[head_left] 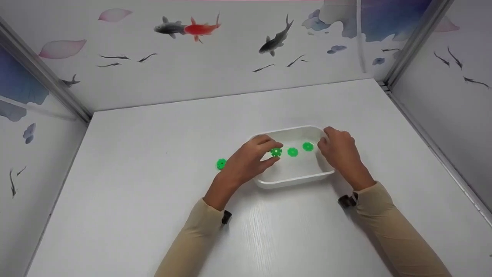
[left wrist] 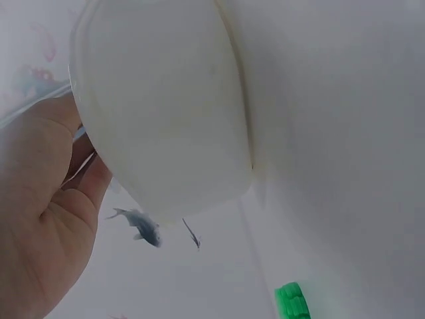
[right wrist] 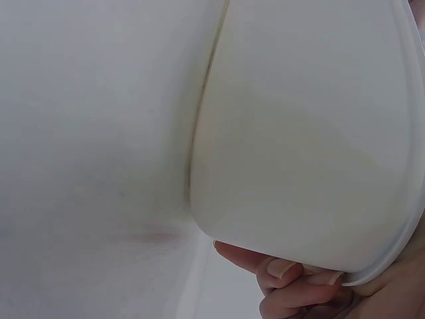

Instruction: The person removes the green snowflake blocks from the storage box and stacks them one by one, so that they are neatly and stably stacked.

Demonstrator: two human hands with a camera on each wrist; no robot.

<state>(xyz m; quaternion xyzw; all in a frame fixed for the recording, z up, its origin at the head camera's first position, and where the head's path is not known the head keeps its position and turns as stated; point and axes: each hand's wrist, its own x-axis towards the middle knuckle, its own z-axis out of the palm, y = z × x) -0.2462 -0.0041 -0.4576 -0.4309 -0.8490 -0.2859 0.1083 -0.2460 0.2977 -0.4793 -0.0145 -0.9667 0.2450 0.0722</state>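
Note:
A white plastic tray lies on the table, with two green notched discs on its floor: a disc near the middle and another disc toward the right. My left hand reaches over the tray's left end and pinches a green notched disc between thumb and fingertips. In the left wrist view its fingers go behind the tray's rim. My right hand grips the tray's right end, thumb on the inner side. The right wrist view shows curled fingers at the tray's outer wall.
Another green piece with a ridged edge sits on the white table, just left of my left hand. Behind the table stands a white panel printed with fish, and printed side panels flank it.

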